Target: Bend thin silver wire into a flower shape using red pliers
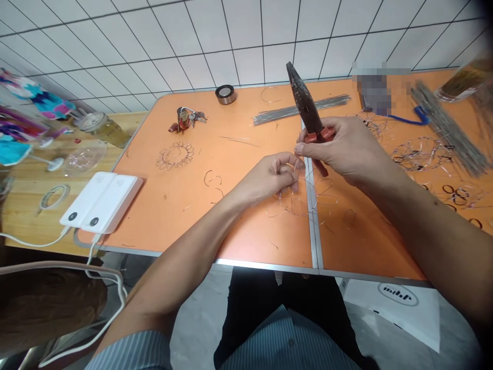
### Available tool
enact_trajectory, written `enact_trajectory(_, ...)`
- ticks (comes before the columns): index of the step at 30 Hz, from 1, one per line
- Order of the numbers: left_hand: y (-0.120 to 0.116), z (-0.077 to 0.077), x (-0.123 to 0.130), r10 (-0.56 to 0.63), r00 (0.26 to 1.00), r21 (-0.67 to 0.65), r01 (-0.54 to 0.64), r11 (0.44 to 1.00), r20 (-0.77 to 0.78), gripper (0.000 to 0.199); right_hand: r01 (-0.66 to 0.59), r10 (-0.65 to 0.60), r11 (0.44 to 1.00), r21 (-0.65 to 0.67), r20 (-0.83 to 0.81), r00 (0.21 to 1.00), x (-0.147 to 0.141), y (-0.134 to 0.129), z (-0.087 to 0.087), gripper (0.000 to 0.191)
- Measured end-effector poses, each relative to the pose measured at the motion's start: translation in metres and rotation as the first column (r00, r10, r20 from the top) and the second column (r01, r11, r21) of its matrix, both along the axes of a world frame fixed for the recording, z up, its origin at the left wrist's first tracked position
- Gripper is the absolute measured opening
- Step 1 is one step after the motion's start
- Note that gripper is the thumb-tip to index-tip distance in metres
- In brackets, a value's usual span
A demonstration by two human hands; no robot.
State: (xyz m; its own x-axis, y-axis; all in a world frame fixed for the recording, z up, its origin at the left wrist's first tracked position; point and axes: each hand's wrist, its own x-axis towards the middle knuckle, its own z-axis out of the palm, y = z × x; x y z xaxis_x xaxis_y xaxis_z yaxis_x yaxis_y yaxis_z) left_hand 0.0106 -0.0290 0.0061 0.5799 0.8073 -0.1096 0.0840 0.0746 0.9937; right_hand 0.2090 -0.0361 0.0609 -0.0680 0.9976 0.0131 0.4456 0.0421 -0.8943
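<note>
My right hand (341,149) is wrapped round the red handles of dark pliers (304,100), whose jaws point up and away from me. Just left of it, my left hand (275,177) pinches a thin wire ring with looped petals (298,203), held over the metal seam of the orange table. The fingertips of both hands are close together above the ring. A similar looped wire ring (175,155) lies flat at the left of the table. Short bent wire pieces (212,178) are scattered near my left wrist.
Behind the hands lie straight wires (269,116), a tape roll (225,94) and keys (187,119). White power banks (102,203) with cables sit left. Wire rings (419,154), a wire bundle (450,128) and a cup (464,79) are right.
</note>
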Motion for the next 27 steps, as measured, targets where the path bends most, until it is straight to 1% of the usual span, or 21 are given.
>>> enact_trajectory(4, -0.001, -0.001, 0.001, -0.028, 1.000, 0.052, 0.028, 0.998, 0.013, 0.022, -0.009, 0.008, 1.000, -0.014, -0.057, 0.998, 0.002, 0.001, -0.001, 0.020)
enact_trajectory(5, -0.001, -0.001, 0.002, -0.029, 0.999, 0.059, 0.028, 0.998, 0.023, 0.020, -0.010, 0.009, 1.000, -0.017, -0.066, 0.998, 0.002, 0.001, -0.001, 0.019)
enact_trajectory(7, -0.001, -0.002, 0.003, -0.024, 0.999, 0.075, 0.022, 0.997, 0.037, 0.009, -0.002, 0.000, 1.000, -0.024, -0.077, 0.997, 0.001, 0.000, 0.000, 0.019)
enact_trajectory(8, -0.001, -0.003, 0.003, -0.015, 0.999, 0.084, 0.012, 0.996, 0.044, 0.008, 0.006, -0.008, 1.000, -0.026, -0.081, 0.997, 0.001, 0.000, 0.000, 0.019)
enact_trajectory(11, -0.001, -0.005, 0.005, 0.020, 0.998, 0.111, -0.027, 0.993, 0.059, 0.033, 0.018, -0.020, 1.000, -0.019, -0.084, 0.996, -0.001, -0.002, 0.002, 0.020)
enact_trajectory(13, -0.001, -0.006, 0.005, 0.039, 0.997, 0.119, -0.046, 0.992, 0.060, 0.039, 0.016, -0.016, 1.000, -0.007, -0.073, 0.997, -0.002, -0.003, 0.002, 0.019)
enact_trajectory(15, -0.001, -0.007, 0.006, 0.053, 0.997, 0.126, -0.059, 0.990, 0.048, 0.036, 0.012, -0.012, 1.000, -0.001, -0.064, 0.998, -0.004, -0.004, 0.002, 0.019)
enact_trajectory(18, -0.002, -0.007, 0.006, 0.100, 0.994, 0.155, -0.105, 0.982, 0.035, 0.024, -0.004, 0.005, 1.000, 0.007, -0.062, 0.998, -0.005, -0.004, 0.002, 0.021)
enact_trajectory(21, -0.003, -0.005, 0.006, 0.153, 0.988, 0.172, -0.155, 0.973, 0.023, 0.020, -0.013, 0.015, 1.000, 0.025, -0.060, 0.998, -0.006, -0.005, 0.002, 0.023)
enact_trajectory(27, -0.002, -0.003, 0.007, 0.173, 0.983, 0.133, -0.181, 0.974, 0.065, 0.014, -0.006, 0.008, 0.999, 0.040, -0.048, 0.999, -0.008, -0.006, 0.002, 0.024)
